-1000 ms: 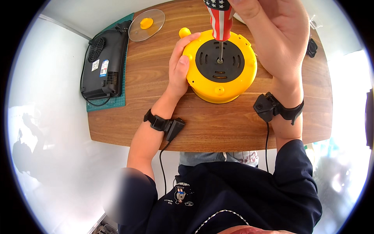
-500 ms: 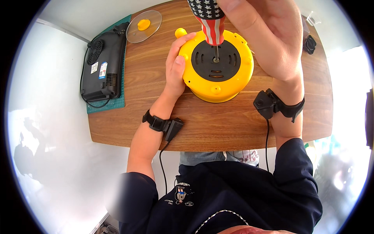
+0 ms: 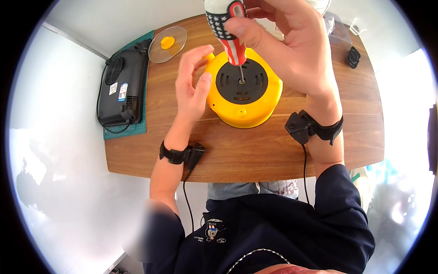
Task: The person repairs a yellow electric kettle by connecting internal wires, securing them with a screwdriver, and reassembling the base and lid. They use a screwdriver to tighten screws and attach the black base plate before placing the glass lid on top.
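Observation:
A round yellow appliance housing (image 3: 255, 116) lies on the wooden table, with a black slotted disc (image 3: 255, 86) in its upper face. My right hand (image 3: 292, 52) grips the handle of a screwdriver (image 3: 236, 52) patterned with stars and red and white stripes. The screwdriver stands nearly upright, slightly tilted, its shaft meeting the middle of the disc. Beside the housing's left edge is my left hand (image 3: 191, 86), fingers spread and curved round a gap; its thumb tip is at the rim. Whether that thumb touches the rim, I cannot tell.
At the left, a black appliance with a vent and cord (image 3: 119, 86) lies on a green cutting mat (image 3: 137, 130). Behind it is a clear lid with a yellow knob (image 3: 167, 43). A small black object (image 3: 352, 57) and a clear container (image 3: 337, 32) are at the far right.
My left hand has loosened from the housing's side and opened outward. The screwdriver's handle has turned in my right hand. The whole view has shifted slightly.

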The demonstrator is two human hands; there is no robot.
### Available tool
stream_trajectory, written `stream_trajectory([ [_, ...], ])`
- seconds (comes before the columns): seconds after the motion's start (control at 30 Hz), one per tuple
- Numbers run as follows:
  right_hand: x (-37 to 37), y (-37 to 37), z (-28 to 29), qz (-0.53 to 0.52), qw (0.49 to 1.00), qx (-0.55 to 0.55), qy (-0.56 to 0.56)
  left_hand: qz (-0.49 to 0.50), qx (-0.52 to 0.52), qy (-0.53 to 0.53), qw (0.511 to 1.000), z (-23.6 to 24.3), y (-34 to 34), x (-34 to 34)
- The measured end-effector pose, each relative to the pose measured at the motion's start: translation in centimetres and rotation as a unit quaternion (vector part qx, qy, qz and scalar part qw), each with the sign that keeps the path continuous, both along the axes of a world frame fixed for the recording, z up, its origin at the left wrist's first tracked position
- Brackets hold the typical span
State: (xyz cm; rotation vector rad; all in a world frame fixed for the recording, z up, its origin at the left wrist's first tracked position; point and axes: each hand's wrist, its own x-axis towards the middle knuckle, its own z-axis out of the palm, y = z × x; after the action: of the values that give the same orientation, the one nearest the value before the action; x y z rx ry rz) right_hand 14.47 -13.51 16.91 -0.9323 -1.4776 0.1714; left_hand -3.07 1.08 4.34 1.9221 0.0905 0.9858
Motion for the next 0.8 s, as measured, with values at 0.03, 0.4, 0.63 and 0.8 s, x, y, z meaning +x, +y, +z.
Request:
stream_trajectory([
  [0.03,-0.3,-0.1,0.4,-0.015,1.0,-0.006,-0.005,0.027,0.046,-0.022,0.998,1.1,0.0,0.3],
  [0.4,0.5,0.2,0.6,-0.259,0.948,0.094,-0.161,-0.111,-0.08,-0.027,0.99,12.1,-0.8,2.1],
  [0.63,0.7,2.7,-1.0,-0.134,0.965,0.185,-0.127,-0.212,-0.2,-0.057,0.955,12.1,-1.6,2.9],
  [0.8,0.7,2.5,-1.0,-0.063,0.972,0.198,-0.108,-0.202,-0.227,-0.028,0.952,12.5,-3.4,3.5],
])
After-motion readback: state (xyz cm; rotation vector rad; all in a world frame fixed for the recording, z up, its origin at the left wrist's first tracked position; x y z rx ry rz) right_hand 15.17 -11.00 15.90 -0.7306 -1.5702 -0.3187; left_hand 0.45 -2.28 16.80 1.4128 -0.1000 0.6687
